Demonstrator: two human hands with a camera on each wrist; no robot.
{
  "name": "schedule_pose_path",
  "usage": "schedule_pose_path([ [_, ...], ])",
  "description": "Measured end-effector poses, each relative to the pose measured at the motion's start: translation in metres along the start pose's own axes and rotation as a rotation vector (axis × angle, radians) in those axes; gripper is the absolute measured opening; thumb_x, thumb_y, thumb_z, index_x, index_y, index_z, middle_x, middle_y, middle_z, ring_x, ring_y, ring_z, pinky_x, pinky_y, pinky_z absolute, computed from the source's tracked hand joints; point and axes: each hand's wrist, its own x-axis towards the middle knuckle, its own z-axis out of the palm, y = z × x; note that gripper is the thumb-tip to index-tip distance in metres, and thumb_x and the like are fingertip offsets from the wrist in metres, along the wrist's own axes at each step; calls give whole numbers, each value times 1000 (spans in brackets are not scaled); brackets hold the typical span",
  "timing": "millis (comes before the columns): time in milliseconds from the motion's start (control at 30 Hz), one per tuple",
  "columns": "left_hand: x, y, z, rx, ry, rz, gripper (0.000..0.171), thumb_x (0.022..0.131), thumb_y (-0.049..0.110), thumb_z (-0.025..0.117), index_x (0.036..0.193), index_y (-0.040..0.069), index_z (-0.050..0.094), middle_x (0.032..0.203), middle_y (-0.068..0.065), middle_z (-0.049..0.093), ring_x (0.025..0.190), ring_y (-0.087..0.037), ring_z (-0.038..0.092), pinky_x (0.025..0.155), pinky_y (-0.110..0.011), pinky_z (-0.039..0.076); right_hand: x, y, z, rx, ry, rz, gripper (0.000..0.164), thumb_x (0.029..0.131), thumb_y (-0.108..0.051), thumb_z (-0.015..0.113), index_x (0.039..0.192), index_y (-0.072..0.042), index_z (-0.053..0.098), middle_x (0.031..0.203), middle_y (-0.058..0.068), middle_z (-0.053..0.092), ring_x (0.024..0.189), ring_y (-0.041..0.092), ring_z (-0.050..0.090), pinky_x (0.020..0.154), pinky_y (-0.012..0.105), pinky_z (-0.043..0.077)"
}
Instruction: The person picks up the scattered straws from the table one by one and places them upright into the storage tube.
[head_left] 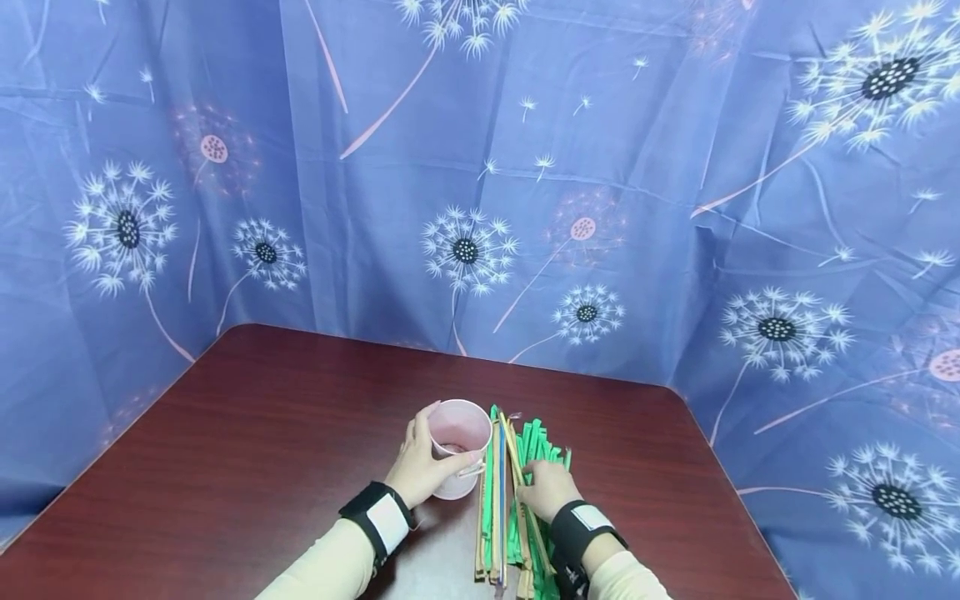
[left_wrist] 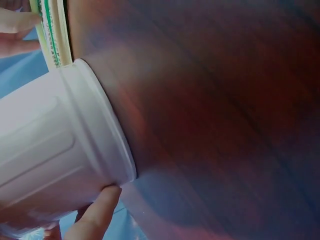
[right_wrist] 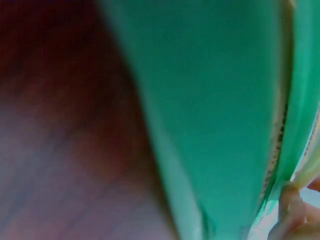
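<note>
My left hand grips a pale pinkish-white plastic cup round its side, the thumb near the rim. The mouth faces up toward the head camera; in the left wrist view the cup shows ridged sides. To its right my right hand pinches a long, thin yellow-wrapped packet lying over a pile of long green-wrapped packets. In the right wrist view a green packet fills the middle, and fingertips meet the yellow wrapper at the right edge.
Between cup and green pile, several slim packets lie lengthwise, including a blue one and a tan one. All are on a dark red-brown wooden table. A blue curtain with dandelion prints hangs behind the table and at both sides.
</note>
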Motion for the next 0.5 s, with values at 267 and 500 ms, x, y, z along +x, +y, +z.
schedule_pose_path([
  [267, 3, 1, 2, -23, 7, -10, 99, 72, 44, 84, 149, 15, 30, 144, -22, 41, 129, -41, 46, 103, -60, 43, 1, 1, -13, 227, -1, 130, 23, 84, -10, 69, 102, 4, 70, 66, 9, 65, 48, 16, 59, 49, 28, 51],
  [500, 1, 2, 3, -32, 25, -2, 98, 72, 44, 85, 149, 14, 31, 145, -22, 41, 129, -41, 45, 104, -60, 42, 5, -8, -31, 470, 114, 154, 20, 88, -7, 64, 105, 1, 66, 73, 7, 62, 52, 19, 63, 54, 35, 56],
])
